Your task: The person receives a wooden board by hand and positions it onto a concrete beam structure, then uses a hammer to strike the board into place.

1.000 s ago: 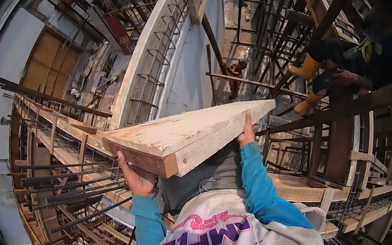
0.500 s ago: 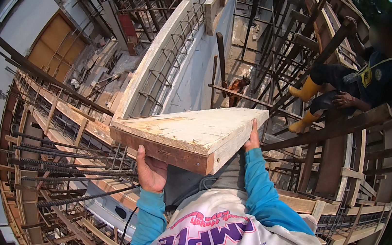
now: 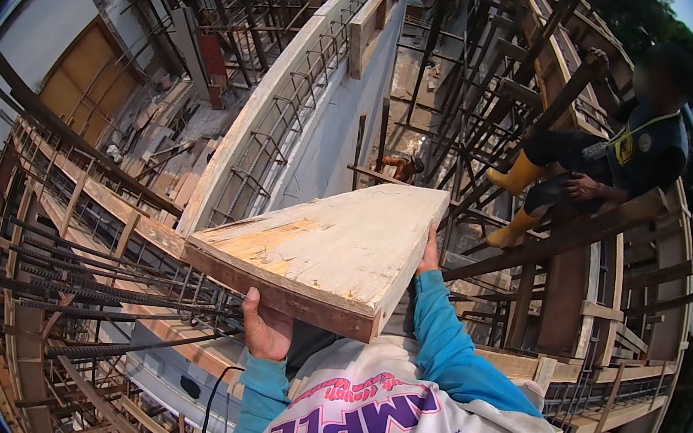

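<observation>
I carry a pale plywood formwork panel (image 3: 334,250) with a wooden frame edge, held flat in front of my chest. My left hand (image 3: 263,332) grips its near underside at the brown edge. My right hand (image 3: 428,253) holds its right side, further along, arm in a turquoise sleeve. The panel's far end points away over a rebar cage. A white printed cloth (image 3: 399,422) covers my chest below it.
Another person (image 3: 604,162) in yellow boots sits on timber scaffolding at the upper right. A curved rebar wall cage with white formwork (image 3: 289,123) runs up the middle. Rebar beams (image 3: 87,288) and planks lie at the left; wooden props (image 3: 578,305) stand at the right.
The panel has swung and lowered slightly, its near end now more centred. The view has tilted so the seated person appears lower and further right.
</observation>
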Demonstrator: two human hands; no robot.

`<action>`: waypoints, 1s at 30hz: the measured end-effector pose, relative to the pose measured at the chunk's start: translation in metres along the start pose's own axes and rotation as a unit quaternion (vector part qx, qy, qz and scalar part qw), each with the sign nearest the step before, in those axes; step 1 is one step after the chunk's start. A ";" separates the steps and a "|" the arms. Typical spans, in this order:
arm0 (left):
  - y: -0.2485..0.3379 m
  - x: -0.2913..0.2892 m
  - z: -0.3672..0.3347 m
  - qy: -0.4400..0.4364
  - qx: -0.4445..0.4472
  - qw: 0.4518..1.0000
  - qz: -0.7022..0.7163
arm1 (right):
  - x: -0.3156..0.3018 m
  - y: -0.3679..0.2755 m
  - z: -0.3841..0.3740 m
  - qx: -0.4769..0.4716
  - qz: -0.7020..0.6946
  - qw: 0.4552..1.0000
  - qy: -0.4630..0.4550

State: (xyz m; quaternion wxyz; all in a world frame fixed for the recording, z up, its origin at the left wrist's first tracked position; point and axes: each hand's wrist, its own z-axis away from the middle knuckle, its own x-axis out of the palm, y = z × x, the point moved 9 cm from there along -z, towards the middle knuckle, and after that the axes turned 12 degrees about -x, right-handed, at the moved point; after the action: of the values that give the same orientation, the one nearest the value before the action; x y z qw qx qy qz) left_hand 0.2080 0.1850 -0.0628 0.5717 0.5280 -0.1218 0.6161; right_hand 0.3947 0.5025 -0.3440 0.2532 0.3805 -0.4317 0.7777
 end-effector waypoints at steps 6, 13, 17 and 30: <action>-0.002 -0.002 -0.002 0.006 -0.003 1.000 -0.010 | 0.017 -0.004 0.014 0.008 0.014 1.000 0.004; -0.016 -0.017 0.008 0.002 -0.024 1.000 0.009 | 0.030 -0.010 0.020 0.050 -0.007 0.998 -0.041; -0.018 -0.037 0.019 0.017 -0.021 0.999 0.019 | 0.040 0.001 0.037 0.078 0.010 0.996 -0.035; 0.007 0.017 -0.007 -0.074 0.008 0.997 0.003 | 0.027 -0.012 0.034 0.061 0.062 0.996 -0.035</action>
State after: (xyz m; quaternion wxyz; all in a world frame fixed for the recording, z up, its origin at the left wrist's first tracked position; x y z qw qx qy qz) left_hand 0.2025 0.1983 -0.0489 0.5552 0.5763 -0.1604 0.5778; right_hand 0.4005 0.4814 -0.3049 0.1652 0.3945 -0.4149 0.8031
